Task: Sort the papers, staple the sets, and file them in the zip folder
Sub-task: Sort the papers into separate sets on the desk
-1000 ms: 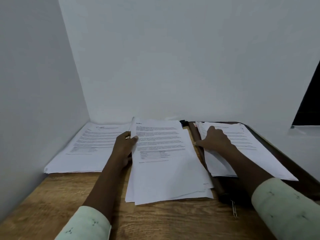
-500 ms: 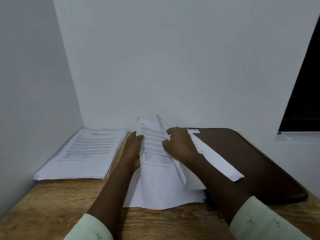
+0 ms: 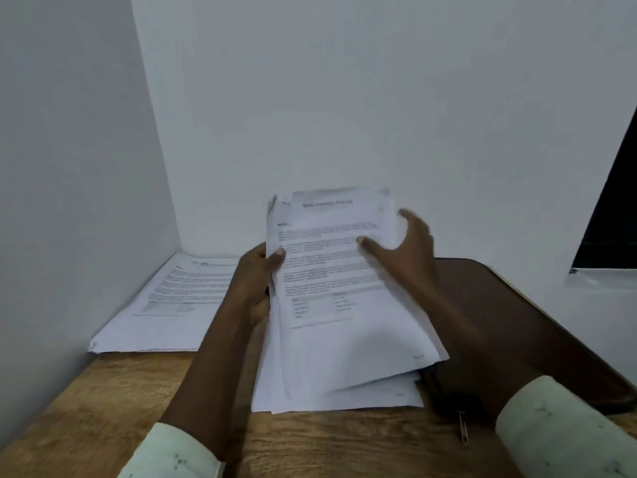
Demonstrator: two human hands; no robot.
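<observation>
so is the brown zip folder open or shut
Shut: the zip folder lies flat, brown cover down, no inside showing. Zipped or not, cannot tell.

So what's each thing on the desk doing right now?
Middle papers, top sheets tilted up off the rest.
Left pile, lying flat on the table.
Folder, lying flat, looks closed.
Left hand, grips the middle papers' left edge.
Right hand, at their right edge, blurred, grip unclear.
</observation>
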